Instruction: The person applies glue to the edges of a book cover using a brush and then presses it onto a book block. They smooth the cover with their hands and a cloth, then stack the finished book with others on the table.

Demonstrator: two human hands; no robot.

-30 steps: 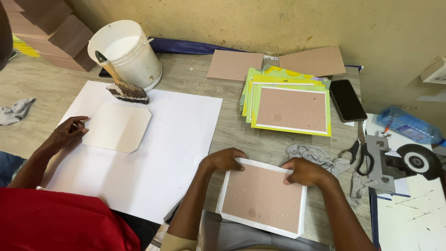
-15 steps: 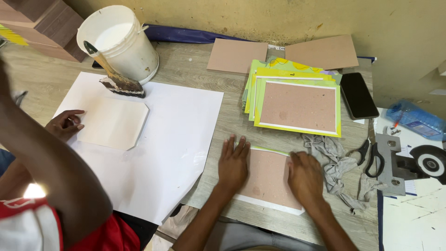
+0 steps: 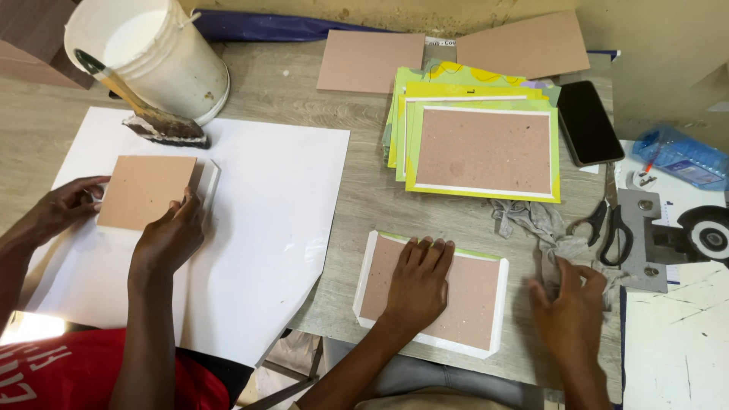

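Observation:
My left hand (image 3: 416, 287) lies flat, fingers together, on a brown board (image 3: 472, 300) that sits on white paper with folded edges near the table's front edge. My right hand (image 3: 571, 304) rests on the end of a grey cloth (image 3: 533, 225) just right of that board, fingers spread over it. Behind the board lies a stack of yellow-green covered boards (image 3: 483, 148).
A co-worker in a red shirt at the left presses both hands (image 3: 168, 237) on another brown board (image 3: 146, 190) over a large white sheet (image 3: 281, 205). A white glue bucket (image 3: 152, 57) with a brush (image 3: 156, 121), a black phone (image 3: 589, 121) and scissors (image 3: 607, 220) lie around.
My right hand has left the board and gone right onto the grey cloth. My left hand moved to the board's middle. The co-worker now has both hands on a brown board.

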